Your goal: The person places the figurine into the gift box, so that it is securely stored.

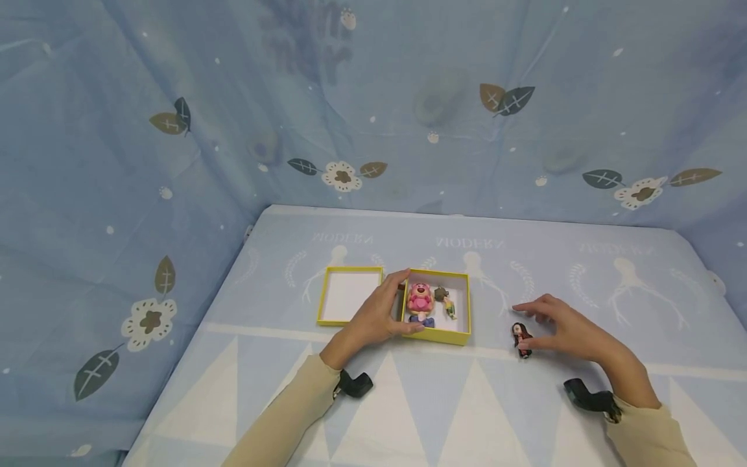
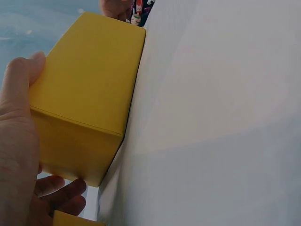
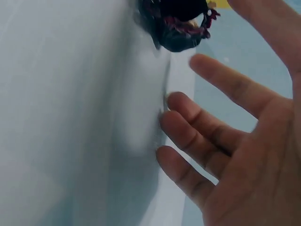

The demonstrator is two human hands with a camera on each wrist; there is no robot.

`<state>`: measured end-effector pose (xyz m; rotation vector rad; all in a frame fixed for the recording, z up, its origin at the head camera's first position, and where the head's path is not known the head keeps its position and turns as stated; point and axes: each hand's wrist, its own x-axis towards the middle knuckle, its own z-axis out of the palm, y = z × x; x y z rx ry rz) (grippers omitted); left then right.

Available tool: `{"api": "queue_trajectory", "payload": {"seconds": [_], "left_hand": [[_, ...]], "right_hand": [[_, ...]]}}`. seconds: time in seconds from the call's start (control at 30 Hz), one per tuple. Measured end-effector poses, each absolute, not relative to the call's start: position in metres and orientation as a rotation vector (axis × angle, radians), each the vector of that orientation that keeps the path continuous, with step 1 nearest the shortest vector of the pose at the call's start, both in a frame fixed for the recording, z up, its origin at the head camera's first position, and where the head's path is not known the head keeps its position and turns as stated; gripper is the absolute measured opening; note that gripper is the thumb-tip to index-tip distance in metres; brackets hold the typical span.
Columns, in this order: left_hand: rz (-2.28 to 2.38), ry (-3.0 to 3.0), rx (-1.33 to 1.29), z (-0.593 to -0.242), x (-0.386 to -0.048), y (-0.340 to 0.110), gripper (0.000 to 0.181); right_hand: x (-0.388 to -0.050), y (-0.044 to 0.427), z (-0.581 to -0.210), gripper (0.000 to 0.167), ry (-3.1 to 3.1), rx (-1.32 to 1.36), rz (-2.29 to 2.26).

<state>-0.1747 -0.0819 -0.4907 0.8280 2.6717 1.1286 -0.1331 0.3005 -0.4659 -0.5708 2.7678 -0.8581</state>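
Observation:
A yellow open box (image 1: 439, 335) with a white inside stands on the table. In it lie a pink bear figurine (image 1: 421, 299) and a small figurine with brown hair and a green-and-yellow body (image 1: 449, 307). My left hand (image 1: 376, 316) grips the box's left side, thumb at the front wall; the left wrist view shows the thumb on the yellow box (image 2: 89, 75) and fingertips around its end. To the right, a dark-haired figurine (image 1: 521, 340) is on the table. My right hand (image 1: 563, 329) hovers around it with fingers spread; the right wrist view shows the dark figurine (image 3: 176, 28) beyond the fingertips.
A yellow-rimmed lid with a white inside (image 1: 349, 295) lies left of the box, partly behind the left hand. The table (image 1: 280, 402) has a pale patterned cover. Blue printed cloth (image 1: 379, 110) hangs behind and at the sides.

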Motion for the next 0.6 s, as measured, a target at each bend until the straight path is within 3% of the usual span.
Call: {"api": "queue_trajectory", "payload": {"seconds": [0.4, 0.6], "left_hand": [[1.121, 2.674, 0.821, -0.4905, -0.1749, -0.0816, 0.106], [1.112, 2.676, 0.809, -0.4909, -0.175, -0.0812, 0.107]], "right_hand": [[-0.1284, 0.307, -0.4568, 0.076, 2.637, -0.667, -0.85], [-0.1272, 0.3064, -0.4589, 0.066, 2.671, -0.769, -0.823]]}}
